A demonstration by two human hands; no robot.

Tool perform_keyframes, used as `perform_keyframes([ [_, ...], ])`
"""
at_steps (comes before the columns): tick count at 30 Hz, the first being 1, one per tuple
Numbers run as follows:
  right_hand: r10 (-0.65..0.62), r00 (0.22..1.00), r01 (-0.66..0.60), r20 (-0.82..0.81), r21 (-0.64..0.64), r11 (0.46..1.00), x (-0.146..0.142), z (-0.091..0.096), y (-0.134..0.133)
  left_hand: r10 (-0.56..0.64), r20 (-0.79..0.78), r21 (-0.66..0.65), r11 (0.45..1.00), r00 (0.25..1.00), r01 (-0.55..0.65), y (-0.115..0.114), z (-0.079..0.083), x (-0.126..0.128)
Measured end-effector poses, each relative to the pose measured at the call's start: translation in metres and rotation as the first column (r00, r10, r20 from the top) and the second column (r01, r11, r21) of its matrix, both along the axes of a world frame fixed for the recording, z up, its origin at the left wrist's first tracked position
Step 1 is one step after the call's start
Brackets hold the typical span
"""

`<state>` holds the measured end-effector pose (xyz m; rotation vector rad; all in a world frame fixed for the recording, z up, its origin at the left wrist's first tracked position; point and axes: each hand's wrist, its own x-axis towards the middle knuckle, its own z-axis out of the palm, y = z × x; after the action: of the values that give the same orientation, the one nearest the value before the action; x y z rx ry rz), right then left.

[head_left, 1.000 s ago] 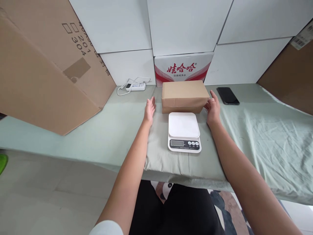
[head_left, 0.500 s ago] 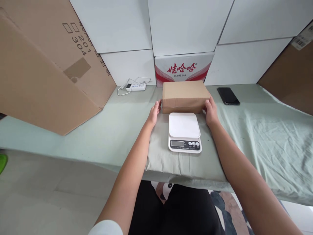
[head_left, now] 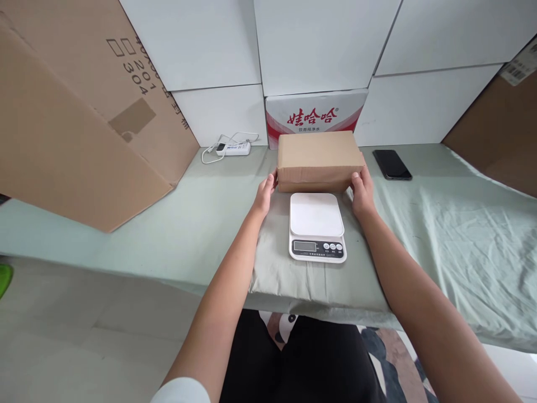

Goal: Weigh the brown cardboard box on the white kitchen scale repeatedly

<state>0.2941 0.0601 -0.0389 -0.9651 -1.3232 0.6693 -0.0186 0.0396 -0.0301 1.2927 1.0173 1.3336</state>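
Note:
A closed brown cardboard box [head_left: 319,151] is held between my two hands, just behind the kitchen scale. My left hand [head_left: 264,193] presses against its left end, with the fingertips partly hidden behind the edge. At the right end, my right hand [head_left: 362,191] has its thumb on the front face and its other fingers round the side. In front of the box lies the white kitchen scale [head_left: 316,215], its platform bare and its display blank. Whether the underside of the box touches the cloth is hidden.
A light green cloth [head_left: 201,224] covers the table. Behind the box stands a white and red carton [head_left: 285,112] against white panels [head_left: 314,45]. A power strip with a cable [head_left: 234,148] lies left, a black phone [head_left: 391,164] right. Large cartons [head_left: 84,123] flank both sides.
The cardboard box has risen a little, and more of its top face shows. My left hand has closed in against its left end. The scale has stayed put.

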Motion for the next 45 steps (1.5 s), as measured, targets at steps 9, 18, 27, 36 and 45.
perform_keyframes([
  [9, -0.08, 0.995, 0.075, 0.057, 0.09, 0.993, -0.014, 0.028, -0.019, 0.035, 0.067, 0.237, 0.97, 0.997, -0.05, 0.004, 0.003, -0.004],
  [18, -0.076, 0.985, 0.05, 0.153, 0.169, 0.984, 0.005, 0.023, -0.067, 0.027, 0.08, 0.307, 0.95, 0.996, -0.05, -0.068, 0.016, -0.013],
  [27, -0.128, 0.977, 0.086, 0.172, 0.235, 0.968, 0.009, -0.002, -0.129, -0.003, 0.059, 0.254, 0.967, 0.998, -0.012, -0.129, -0.01, -0.022],
  [36, -0.153, 0.97, 0.119, 0.191, 0.18, 0.977, 0.012, -0.01, -0.124, 0.003, 0.058, 0.185, 0.983, 0.998, -0.014, -0.128, -0.005, -0.019],
  [45, -0.144, 0.976, 0.11, 0.162, 0.2, 0.974, 0.012, -0.016, -0.12, 0.011, 0.067, 0.188, 0.982, 0.998, -0.024, -0.126, -0.008, -0.02],
])
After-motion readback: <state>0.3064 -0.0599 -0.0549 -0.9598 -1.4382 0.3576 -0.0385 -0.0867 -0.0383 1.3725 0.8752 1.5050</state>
